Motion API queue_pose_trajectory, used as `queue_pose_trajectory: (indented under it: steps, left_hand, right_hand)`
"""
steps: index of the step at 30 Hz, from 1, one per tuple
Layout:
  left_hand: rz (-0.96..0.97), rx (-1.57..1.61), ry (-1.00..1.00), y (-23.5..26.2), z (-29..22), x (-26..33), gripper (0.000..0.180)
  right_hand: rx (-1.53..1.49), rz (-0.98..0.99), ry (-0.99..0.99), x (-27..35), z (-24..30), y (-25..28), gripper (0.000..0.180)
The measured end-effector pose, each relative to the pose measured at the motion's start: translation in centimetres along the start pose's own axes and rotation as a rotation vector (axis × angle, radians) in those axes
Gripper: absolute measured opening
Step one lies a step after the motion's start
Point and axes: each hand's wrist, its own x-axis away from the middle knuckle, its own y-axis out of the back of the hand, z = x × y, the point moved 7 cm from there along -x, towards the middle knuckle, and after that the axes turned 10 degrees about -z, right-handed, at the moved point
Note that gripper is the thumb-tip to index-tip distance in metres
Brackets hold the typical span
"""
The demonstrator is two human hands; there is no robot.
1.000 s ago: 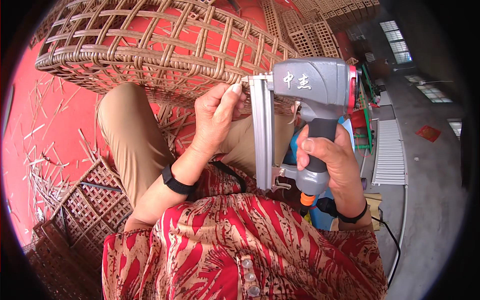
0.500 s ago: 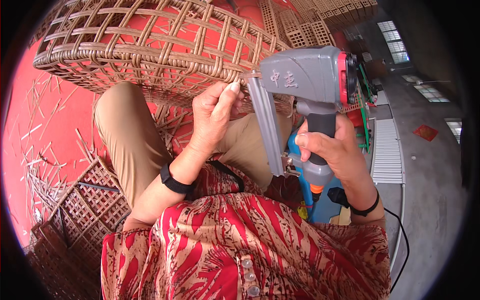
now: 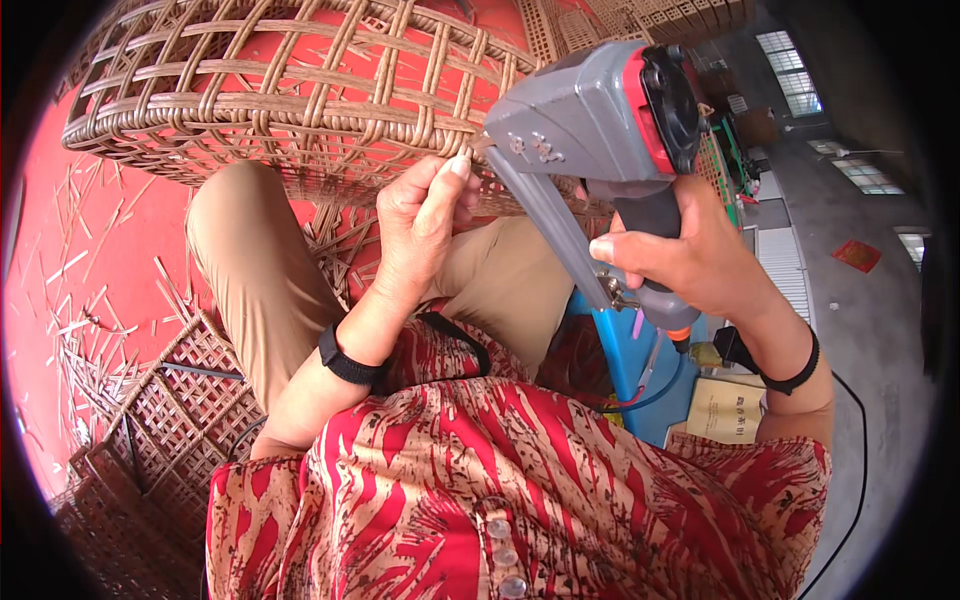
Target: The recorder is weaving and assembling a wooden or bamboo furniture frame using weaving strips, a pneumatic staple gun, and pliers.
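A large woven rattan basket lies tilted across my lap, its open lattice facing up and its thick wrapped rim running toward my hands. Just under that rim, the thumb and forefinger of my left hand are pinched together; what they hold, if anything, is hidden. My right hand is wrapped round the black grip of a grey pneumatic staple gun with a red and black end cap. The gun is tilted, and its nose sits at the rim close beside my left fingertips. An air hose joins the bottom of the grip.
Split cane scraps litter the red floor at left. Beside my leg lies another woven lattice piece. A blue stool or box stands at my right with a yellowish packet by it. More woven panels are stacked beyond.
The staple gun has swung to a steeper tilt and shifted a little left and up, its handle end rising. My right forearm has moved outward. My left hand has shifted slightly left, still pinched.
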Motion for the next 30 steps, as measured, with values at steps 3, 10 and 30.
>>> queue_pose_trajectory:
  steps: [3, 10, 30]
  left_hand:
    - [0.011, 0.035, -0.034, 0.1, -0.5, -0.4, 0.024]
    - [-0.038, 0.044, -0.017, 0.8, -1.3, -1.7, 0.025]
    - [-0.213, -0.062, -0.108, 6.1, -4.0, -8.7, 0.018]
  right_hand:
    - [-0.009, -0.002, 0.011, -0.5, -0.3, -0.2, 0.031]
    - [-0.327, 0.07, -0.071, -0.7, -2.0, -1.1, 0.034]
    - [-0.421, -1.212, -0.767, 26.9, -35.1, 5.3, 0.094]
